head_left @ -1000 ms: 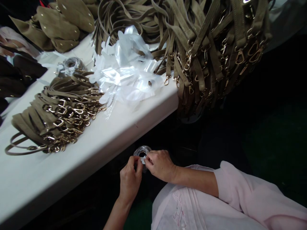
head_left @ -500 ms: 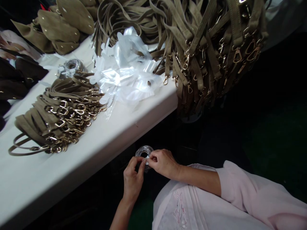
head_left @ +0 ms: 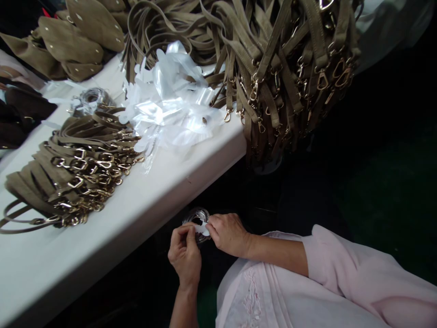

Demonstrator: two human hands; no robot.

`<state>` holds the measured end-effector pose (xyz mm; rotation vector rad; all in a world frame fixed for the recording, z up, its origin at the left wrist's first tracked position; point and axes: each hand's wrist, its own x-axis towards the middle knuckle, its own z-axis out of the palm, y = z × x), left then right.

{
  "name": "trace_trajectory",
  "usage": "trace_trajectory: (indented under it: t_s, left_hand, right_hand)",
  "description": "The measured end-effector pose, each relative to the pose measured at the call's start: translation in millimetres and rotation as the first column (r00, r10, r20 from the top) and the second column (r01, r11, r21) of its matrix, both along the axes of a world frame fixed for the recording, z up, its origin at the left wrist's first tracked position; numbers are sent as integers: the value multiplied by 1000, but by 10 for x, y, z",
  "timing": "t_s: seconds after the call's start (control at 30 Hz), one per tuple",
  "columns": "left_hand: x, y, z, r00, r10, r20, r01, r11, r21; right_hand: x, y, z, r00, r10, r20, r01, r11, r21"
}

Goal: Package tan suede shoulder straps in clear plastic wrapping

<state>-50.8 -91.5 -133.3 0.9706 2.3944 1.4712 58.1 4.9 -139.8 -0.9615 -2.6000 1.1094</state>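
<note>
Both hands are at lower centre of the frame, below the bench (head_left: pixel 146 214) edge, fingertips pinched on a small white strip (head_left: pixel 202 229). Left hand (head_left: pixel 186 256) grips its left end between thumb and fingers; right hand (head_left: pixel 229 234) grips its right end. Directly behind the strip is a clear coil (head_left: pixel 202 213); contact between hands and coil cannot be determined.

On the bench, at left of frame, lies a bundle of short straps (head_left: pixel 78 166) with gold-coloured metal fittings. Beside it, upper centre-left, is a loose heap of glossy white film pieces (head_left: pixel 170 107); a second coil (head_left: pixel 102 96) lies behind the bundle. Long brown straps (head_left: pixel 273 59) are piled at upper centre, their clipped ends hanging over the bench edge toward upper right. Brown studded pieces (head_left: pixel 73 43) occupy the upper left.
</note>
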Motion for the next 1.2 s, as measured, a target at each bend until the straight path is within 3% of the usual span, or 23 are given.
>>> trace_trajectory:
  t_s: [0.1, 0.23, 0.37, 0.47, 0.5, 0.57, 0.63, 0.7, 0.73, 0.8, 0.9, 1.0, 1.2]
  left_hand:
    - [18, 47, -38, 956, 101, 276, -128, 989, 80]
    - [-40, 60, -111, 854, 97, 511, -206, 965, 161]
    - [-45, 67, -126, 821, 72, 567, -203, 964, 171]
    - [60, 66, -83, 862, 71, 502, -196, 960, 201]
    - [100, 62, -65, 906, 43, 422, -142, 968, 207]
    - [160, 49, -39, 972, -145, 183, 114, 979, 168]
    - [174, 33, -36, 914, -405, -10, 405, 913, 52]
    - [145, 23, -56, 871, -490, -25, 491, 871, 6]
    - [120, 21, -70, 901, -435, 8, 434, 900, 26]
    - [64, 31, -93, 969, -205, 137, 194, 977, 90]
    - [15, 74, -92, 899, 41, 437, -122, 980, 159]
    - [66, 133, -57, 803, 74, 591, -229, 955, 191]
    - [309, 201, -25, 794, 139, 592, -287, 944, 163]
  right_hand:
    - [14, 10, 7, 1000, 25, -6, -25, 999, 32]
    - [7, 19, -5, 995, 87, -48, -81, 990, 118]
    - [-26, 52, -40, 993, 107, -53, -98, 985, 139]
    - [-38, 97, -82, 998, -8, -64, 6, 999, -37]
    - [-39, 113, -103, 995, -71, -70, 60, 988, -143]
    - [-37, 145, -163, 982, -181, -62, 150, 929, -339]
    - [-27, 184, -248, 968, -248, -37, 204, 866, -457]
    - [-2, 231, -351, 961, -277, -22, 226, 827, -515]
    - [17, 254, -404, 958, -287, -23, 228, 805, -547]
    - [68, 284, -502, 954, -296, -37, 212, 759, -616]
    - [154, 254, -581, 958, -280, -67, 154, 695, -703]
    - [219, 160, -526, 960, -257, -110, 94, 669, -737]
    - [263, 78, -224, 895, -349, -279, 108, 775, -622]
